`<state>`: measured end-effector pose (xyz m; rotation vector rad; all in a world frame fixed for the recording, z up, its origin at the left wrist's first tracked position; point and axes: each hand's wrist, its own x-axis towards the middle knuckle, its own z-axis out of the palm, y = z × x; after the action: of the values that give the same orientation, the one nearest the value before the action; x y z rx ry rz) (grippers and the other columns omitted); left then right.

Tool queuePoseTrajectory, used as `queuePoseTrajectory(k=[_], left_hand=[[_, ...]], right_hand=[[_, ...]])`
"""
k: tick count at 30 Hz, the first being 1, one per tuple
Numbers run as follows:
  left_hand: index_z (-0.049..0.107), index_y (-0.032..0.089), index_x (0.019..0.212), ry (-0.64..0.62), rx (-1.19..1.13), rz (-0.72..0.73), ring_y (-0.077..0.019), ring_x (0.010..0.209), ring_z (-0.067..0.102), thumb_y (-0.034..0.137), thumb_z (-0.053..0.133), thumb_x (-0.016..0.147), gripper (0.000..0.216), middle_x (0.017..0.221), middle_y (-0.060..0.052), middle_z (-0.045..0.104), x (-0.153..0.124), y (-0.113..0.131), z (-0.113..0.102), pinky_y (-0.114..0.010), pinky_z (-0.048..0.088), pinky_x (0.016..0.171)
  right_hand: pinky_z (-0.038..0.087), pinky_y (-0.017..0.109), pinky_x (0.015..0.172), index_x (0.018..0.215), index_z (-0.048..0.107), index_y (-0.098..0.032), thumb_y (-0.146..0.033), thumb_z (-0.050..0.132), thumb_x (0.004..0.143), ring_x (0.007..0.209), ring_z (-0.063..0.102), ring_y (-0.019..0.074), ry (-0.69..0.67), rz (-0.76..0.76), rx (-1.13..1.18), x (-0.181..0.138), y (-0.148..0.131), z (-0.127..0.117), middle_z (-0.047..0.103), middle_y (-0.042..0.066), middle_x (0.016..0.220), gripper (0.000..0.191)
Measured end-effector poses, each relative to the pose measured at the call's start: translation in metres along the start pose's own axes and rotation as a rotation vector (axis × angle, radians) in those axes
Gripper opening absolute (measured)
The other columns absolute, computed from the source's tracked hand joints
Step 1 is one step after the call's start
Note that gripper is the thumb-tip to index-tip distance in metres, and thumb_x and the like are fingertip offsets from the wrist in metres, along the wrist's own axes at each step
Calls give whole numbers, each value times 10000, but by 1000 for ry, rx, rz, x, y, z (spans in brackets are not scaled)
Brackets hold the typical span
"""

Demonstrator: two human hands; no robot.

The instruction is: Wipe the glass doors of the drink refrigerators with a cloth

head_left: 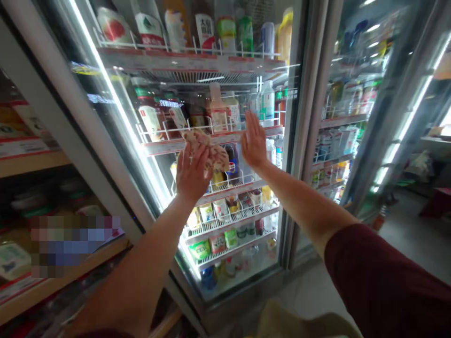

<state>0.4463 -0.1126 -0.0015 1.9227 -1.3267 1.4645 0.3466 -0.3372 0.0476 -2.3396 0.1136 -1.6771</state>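
My left hand (pixel 192 172) presses a crumpled patterned cloth (pixel 207 149) against the glass door (pixel 169 122) of a drinks fridge, fingers laid over the cloth. My right hand (pixel 252 143) rests flat on the same glass to the right, fingers stretched upward and together, nothing in it. Behind the glass, wire shelves (pixel 225 217) carry bottles, cans and small cups.
A second fridge door (pixel 347 117) with more drinks stands to the right, past a metal door frame (pixel 305 141). Wooden shop shelves (pixel 52 277) with packaged goods sit at the left. Grey floor (pixel 408 244) lies at the lower right.
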Motion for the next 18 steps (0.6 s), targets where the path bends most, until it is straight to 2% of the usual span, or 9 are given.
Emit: queuePoseTrajectory(k=[1, 3, 6, 9, 14, 16, 18], left_hand=[[581, 205, 1560, 38, 4, -19, -345, 1701, 222, 342, 564, 1105, 476, 1617, -129, 583, -3, 3, 3, -644, 199, 1407], [616, 236, 1504, 107, 10, -32, -358, 1666, 324, 282, 587, 1078, 429, 1528, -144, 647, -14, 9, 6, -693, 249, 1380], [582, 251, 1530, 157, 26, -10, -344, 1644, 375, 160, 530, 1069, 472, 1455, -150, 684, -37, 16, 8, -697, 362, 1332], [555, 278, 1576, 157, 56, 23, -344, 1628, 406, 114, 510, 1077, 527, 1449, -147, 685, -45, 11, 9, -668, 447, 1288], [575, 283, 1618, 272, 122, -3, -397, 1635, 370, 134, 531, 1086, 555, 1669, -132, 520, -11, -9, 7, -683, 386, 1307], [538, 255, 1658, 287, 148, 5, -412, 1656, 322, 145, 509, 1083, 586, 1752, -132, 410, -13, -3, 13, -694, 352, 1316], [449, 217, 1712, 233, 147, 45, -413, 1678, 269, 206, 543, 1083, 637, 1786, -162, 325, -31, 12, 21, -699, 327, 1328]], right_hand=[[222, 617, 1413, 1739, 325, -105, -228, 300, 1080, 1734, 206, 273, 1, 74, -97, -7, 20, -3, 275, 138, 1837, 670], [229, 653, 1394, 1732, 363, -142, -303, 339, 1098, 1727, 233, 296, -72, 112, -217, -26, 54, -1, 295, 139, 1830, 654], [232, 653, 1391, 1721, 407, -169, -344, 335, 1101, 1723, 246, 296, -56, 142, -277, -51, 81, 14, 320, 124, 1822, 648], [223, 630, 1401, 1715, 434, -168, -357, 321, 1095, 1720, 256, 297, -6, 125, -300, -60, 87, 28, 335, 116, 1817, 658], [216, 609, 1408, 1709, 459, -197, -352, 324, 1089, 1725, 241, 290, 10, 95, -335, -60, 89, 32, 363, 103, 1807, 654], [215, 606, 1409, 1710, 459, -196, -348, 322, 1091, 1727, 235, 292, 13, 87, -344, -60, 91, 31, 372, 104, 1803, 652], [218, 598, 1410, 1709, 462, -196, -343, 309, 1095, 1723, 248, 287, 27, 79, -348, -62, 91, 31, 387, 103, 1795, 649]])
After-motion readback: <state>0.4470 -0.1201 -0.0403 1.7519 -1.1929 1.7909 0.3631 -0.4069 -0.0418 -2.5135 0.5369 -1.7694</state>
